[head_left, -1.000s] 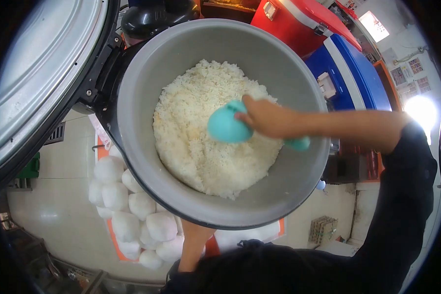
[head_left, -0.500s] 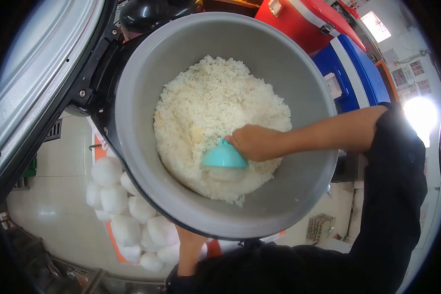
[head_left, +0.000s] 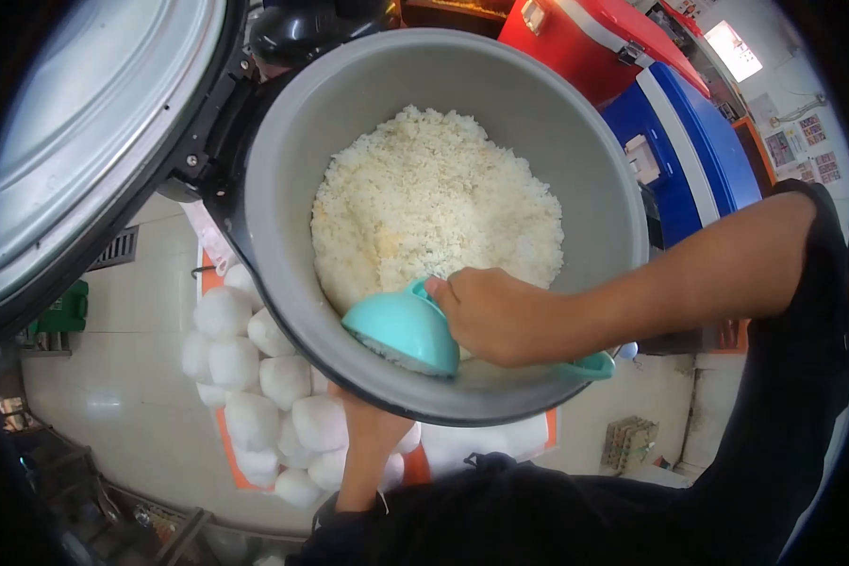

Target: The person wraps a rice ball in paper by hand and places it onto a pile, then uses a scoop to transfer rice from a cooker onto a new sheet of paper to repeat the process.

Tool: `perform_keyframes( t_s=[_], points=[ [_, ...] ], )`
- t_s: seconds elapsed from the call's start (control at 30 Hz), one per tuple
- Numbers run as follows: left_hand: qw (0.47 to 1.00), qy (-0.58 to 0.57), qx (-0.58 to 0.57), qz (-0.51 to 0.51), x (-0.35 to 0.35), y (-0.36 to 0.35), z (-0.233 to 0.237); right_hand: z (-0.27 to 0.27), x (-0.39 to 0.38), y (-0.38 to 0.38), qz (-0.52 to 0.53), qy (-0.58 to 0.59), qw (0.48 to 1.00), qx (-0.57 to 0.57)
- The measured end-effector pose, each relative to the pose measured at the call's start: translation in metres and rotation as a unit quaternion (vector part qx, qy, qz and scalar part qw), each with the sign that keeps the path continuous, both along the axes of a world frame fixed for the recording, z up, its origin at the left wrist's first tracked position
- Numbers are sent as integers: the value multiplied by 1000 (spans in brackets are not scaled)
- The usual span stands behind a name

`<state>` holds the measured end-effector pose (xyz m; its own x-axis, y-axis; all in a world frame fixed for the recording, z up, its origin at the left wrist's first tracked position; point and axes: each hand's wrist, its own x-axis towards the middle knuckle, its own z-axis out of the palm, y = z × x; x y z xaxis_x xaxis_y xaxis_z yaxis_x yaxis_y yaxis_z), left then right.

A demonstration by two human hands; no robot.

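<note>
A large grey pot (head_left: 599,189) holds a mound of white rice (head_left: 443,189). My right hand (head_left: 500,316) grips a turquoise scoop (head_left: 407,328) by its handle. The scoop is tilted over the near side of the pot's inside, its rounded back up, with some rice showing at its rim. Another turquoise piece (head_left: 590,366) shows under my right forearm at the pot's edge. My left hand (head_left: 373,429) is below the near outer edge of the pot; its fingers are hidden behind the rim.
Several filled white bags (head_left: 255,377) lie on an orange-edged surface below. The raised metal lid (head_left: 94,123) is at the left. Red (head_left: 594,47) and blue (head_left: 679,151) coolers stand at the upper right. Egg trays (head_left: 629,443) sit at the lower right.
My right hand has moved the scoop from the rice toward the near wall of the pot and tilted it. The turquoise piece by the rim has come into view.
</note>
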<state>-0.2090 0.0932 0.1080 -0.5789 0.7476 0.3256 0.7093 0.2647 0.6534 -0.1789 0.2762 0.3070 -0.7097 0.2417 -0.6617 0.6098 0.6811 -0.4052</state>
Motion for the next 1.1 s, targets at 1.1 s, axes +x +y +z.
perform_keyframes(
  t_s=[1.1],
  points=[
    [983,40,-179,2,197,-72,-80,-65,261,-12,-353,106,841,-395]
  ],
)
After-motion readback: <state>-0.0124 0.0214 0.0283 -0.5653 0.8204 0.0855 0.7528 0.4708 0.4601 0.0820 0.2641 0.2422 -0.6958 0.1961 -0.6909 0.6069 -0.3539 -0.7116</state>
